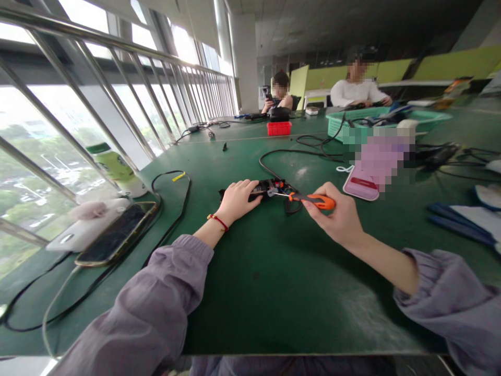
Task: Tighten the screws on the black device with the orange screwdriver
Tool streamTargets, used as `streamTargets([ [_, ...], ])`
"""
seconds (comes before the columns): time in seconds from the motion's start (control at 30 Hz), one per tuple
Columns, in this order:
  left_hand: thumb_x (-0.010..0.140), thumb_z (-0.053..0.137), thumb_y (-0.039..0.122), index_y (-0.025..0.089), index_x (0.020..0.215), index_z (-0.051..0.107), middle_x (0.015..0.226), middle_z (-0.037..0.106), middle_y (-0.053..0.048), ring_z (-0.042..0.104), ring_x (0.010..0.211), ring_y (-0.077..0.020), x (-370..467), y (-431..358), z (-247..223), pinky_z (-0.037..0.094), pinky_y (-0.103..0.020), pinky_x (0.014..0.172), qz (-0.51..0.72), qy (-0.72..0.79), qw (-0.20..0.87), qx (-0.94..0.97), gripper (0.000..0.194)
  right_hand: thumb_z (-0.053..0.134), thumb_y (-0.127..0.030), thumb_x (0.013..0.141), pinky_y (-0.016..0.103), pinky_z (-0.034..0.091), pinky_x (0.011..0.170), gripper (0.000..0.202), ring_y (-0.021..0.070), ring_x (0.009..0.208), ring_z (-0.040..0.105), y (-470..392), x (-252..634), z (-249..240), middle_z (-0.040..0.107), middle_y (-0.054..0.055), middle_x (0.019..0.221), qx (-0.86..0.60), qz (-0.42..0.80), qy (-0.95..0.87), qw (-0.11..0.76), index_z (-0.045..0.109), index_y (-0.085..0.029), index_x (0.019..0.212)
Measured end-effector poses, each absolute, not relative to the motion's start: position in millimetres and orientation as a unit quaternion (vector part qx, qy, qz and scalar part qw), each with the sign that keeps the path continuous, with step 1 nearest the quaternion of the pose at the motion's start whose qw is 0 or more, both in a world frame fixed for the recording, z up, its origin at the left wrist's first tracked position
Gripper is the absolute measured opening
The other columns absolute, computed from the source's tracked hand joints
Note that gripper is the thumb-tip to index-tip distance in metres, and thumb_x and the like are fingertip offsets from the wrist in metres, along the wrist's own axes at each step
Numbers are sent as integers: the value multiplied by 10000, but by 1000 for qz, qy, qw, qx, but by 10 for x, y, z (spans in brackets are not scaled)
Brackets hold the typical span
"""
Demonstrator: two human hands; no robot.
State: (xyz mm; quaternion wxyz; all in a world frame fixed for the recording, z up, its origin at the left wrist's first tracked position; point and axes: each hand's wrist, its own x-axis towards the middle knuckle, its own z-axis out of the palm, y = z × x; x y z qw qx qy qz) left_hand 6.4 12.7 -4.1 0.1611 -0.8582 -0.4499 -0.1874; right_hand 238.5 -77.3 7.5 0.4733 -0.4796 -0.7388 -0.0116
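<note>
Near the middle of the green table (250, 292) lies a black device (266, 188) with red and blue parts showing at its right end. My left hand (239, 201) is wrapped over its left part, holding it against the tabletop. An orange and black screwdriver (319, 201) is gripped in my right hand (338, 214). Its thin metal shaft points left and its tip is at the device's right end; exact contact is too small to tell. A black cable runs from behind the device toward the back right.
Left stand a green bottle (117, 169) and a phone (117, 235) among cables. A red box (279, 128) and green basket (340, 128) sit farther back. On the right are a pink phone (362, 183) and gloves (465, 219). Two people sit across the table.
</note>
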Motion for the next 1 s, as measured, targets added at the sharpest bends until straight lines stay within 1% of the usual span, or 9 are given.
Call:
streamTargets([
  [0.13, 830, 446, 388, 183, 1136, 492, 989, 596, -56, 555, 892, -207, 62, 131, -42, 408, -319, 778, -185, -450, 163, -858, 371, 549, -341, 754, 231, 370, 528, 179, 121, 518, 502, -781, 2373, 70, 507, -40, 563, -455, -22, -737, 498, 459, -206, 830],
  [0.27, 830, 448, 387, 187, 1137, 493, 981, 598, -52, 556, 887, -208, 63, 130, -41, 409, -321, 771, -183, -451, 166, -857, 370, 534, -412, 752, 241, 294, 477, 304, 100, 442, 397, -763, 2390, 68, 391, -45, 473, -478, -56, -759, 439, 392, -208, 578],
  [0.37, 831, 449, 389, 185, 1139, 493, 978, 599, -51, 557, 883, -208, 66, 129, -40, 410, -322, 768, -184, -451, 168, -857, 372, 502, -427, 772, 245, 275, 469, 369, 93, 428, 361, -747, 2408, 69, 352, -44, 460, -488, -61, -759, 427, 347, -204, 522],
  [0.5, 832, 449, 388, 185, 1139, 492, 992, 599, -50, 556, 888, -207, 67, 132, -38, 410, -318, 776, -186, -450, 168, -857, 371, 544, -372, 765, 232, 349, 511, 193, 109, 500, 473, -761, 2400, 73, 494, -29, 565, -452, -42, -753, 477, 477, -198, 715],
  [0.6, 830, 452, 390, 184, 1136, 493, 993, 598, -49, 556, 886, -206, 67, 135, -41, 411, -314, 773, -186, -450, 166, -857, 371, 555, -316, 770, 222, 387, 548, 171, 113, 532, 518, -782, 2382, 74, 530, -33, 592, -428, -45, -755, 495, 485, -195, 868],
  [0.7, 829, 452, 388, 184, 1139, 492, 986, 597, -50, 555, 887, -207, 65, 136, -44, 411, -316, 774, -186, -451, 164, -857, 373, 564, -360, 761, 220, 359, 500, 191, 103, 487, 481, -790, 2377, 78, 511, -31, 571, -434, -67, -763, 475, 463, -199, 748],
  [0.8, 831, 449, 383, 191, 1145, 489, 986, 596, -53, 553, 900, -207, 64, 131, -45, 408, -318, 781, -187, -452, 159, -857, 370, 560, -430, 745, 233, 303, 463, 341, 97, 440, 402, -785, 2386, 88, 410, -42, 490, -442, -120, -773, 438, 361, -208, 579],
  [0.9, 830, 449, 383, 188, 1144, 489, 984, 597, -54, 554, 900, -208, 66, 125, -39, 409, -322, 785, -186, -452, 159, -858, 372, 527, -438, 761, 239, 282, 463, 378, 96, 429, 369, -781, 2394, 96, 343, -48, 458, -451, -148, -772, 423, 320, -209, 542],
  [1.0, 826, 454, 386, 183, 1138, 494, 979, 600, -52, 557, 893, -211, 70, 120, -32, 412, -322, 776, -182, -454, 163, -857, 374, 536, -424, 757, 231, 299, 465, 322, 96, 440, 400, -781, 2390, 97, 409, -41, 489, -459, -120, -764, 438, 371, -207, 584],
])
